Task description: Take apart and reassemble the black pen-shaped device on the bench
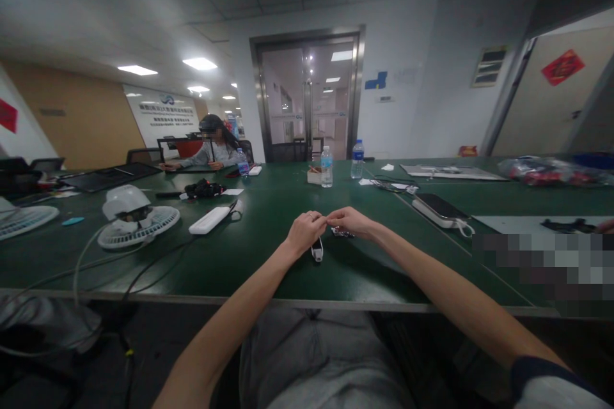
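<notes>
My left hand (306, 231) and my right hand (352, 222) meet over the green table (278, 275), fingertips pinched together. Whatever sits between the fingertips is too small to make out. A ring shows on a finger of the left hand. Just below that hand a small white object with a dark strip (317, 252) pokes out; the fingers hide its upper part, and I cannot tell whether they touch it. Under the right hand lies a little cluster of shiny, reddish and pale bits (341, 232), partly covered.
Ahead stand a small open box (314, 176), a clear bottle (327, 167) and a blue-capped bottle (357, 160). Leftward are a white power strip (210, 220) and a white fan (139, 227) with trailing cables. A black-and-white device (441, 209) lies right. Another person (215, 144) sits across the table.
</notes>
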{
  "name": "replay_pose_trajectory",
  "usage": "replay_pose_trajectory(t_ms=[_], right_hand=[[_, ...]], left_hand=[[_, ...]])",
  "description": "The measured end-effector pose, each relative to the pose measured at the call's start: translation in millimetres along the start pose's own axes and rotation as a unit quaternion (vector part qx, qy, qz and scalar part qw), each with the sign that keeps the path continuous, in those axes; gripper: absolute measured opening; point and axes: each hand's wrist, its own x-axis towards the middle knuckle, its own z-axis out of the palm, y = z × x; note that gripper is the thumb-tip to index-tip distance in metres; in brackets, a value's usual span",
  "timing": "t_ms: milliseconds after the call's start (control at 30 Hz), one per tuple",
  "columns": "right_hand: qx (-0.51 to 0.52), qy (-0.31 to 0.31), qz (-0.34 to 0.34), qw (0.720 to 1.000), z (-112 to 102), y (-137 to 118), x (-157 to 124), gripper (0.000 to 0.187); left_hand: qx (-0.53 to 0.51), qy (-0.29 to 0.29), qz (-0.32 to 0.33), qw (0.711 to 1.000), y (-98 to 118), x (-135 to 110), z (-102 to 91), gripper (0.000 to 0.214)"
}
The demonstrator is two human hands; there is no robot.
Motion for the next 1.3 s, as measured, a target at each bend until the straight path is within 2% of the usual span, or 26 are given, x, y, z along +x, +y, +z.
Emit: replay_pose_trajectory(t_ms=[333,533,700,833,900,967,1000,1067,1167,1300], right_hand=[[-0.048,0.028,0.021,0.998,0,5,3,0.036],[-0.061,0.0,-0.01,0.998,0,3,0,0.038],[-0.153,-0.002,-0.049,0.987,-5,-3,0,0.04],[-0.267,0.046,-0.095,0.958,-23,-7,3,0.033],[-0.353,0.095,-0.114,0.924,-39,-5,3,0.026],[-0.43,0.117,-0.11,0.888,-55,0,1,0.02],[-0.458,0.111,-0.101,0.876,-63,4,0,0.017],[-0.483,0.076,-0.068,0.87,-75,10,-2,0.011],[-0.474,0.023,-0.02,0.88,-82,16,-5,0.008],[-0.455,-0.007,0.011,0.89,-78,15,-8,0.008]], left_hand=[[-0.045,-0.027,0.001,0.999,-4,-3,3.6,0.016],[-0.036,-0.035,0.012,0.999,-3,-1,1.7,0.014],[-0.018,-0.026,0.007,0.999,-4,-2,2.7,0.014],[-0.037,-0.031,-0.005,0.999,-4,-2,0.7,0.013],[-0.041,-0.036,-0.014,0.998,-3,-2,-1.3,0.013],[-0.041,-0.041,-0.023,0.998,-2,-1,-3.1,0.016],[-0.043,-0.043,-0.028,0.998,-1,-1,-3.8,0.018],[-0.053,-0.049,-0.04,0.997,-1,-1,-4.3,0.02],[-0.079,-0.054,-0.06,0.994,-2,-2,-2.9,0.017],[-0.116,-0.049,-0.085,0.988,-8,-5,0.4,0.015]])
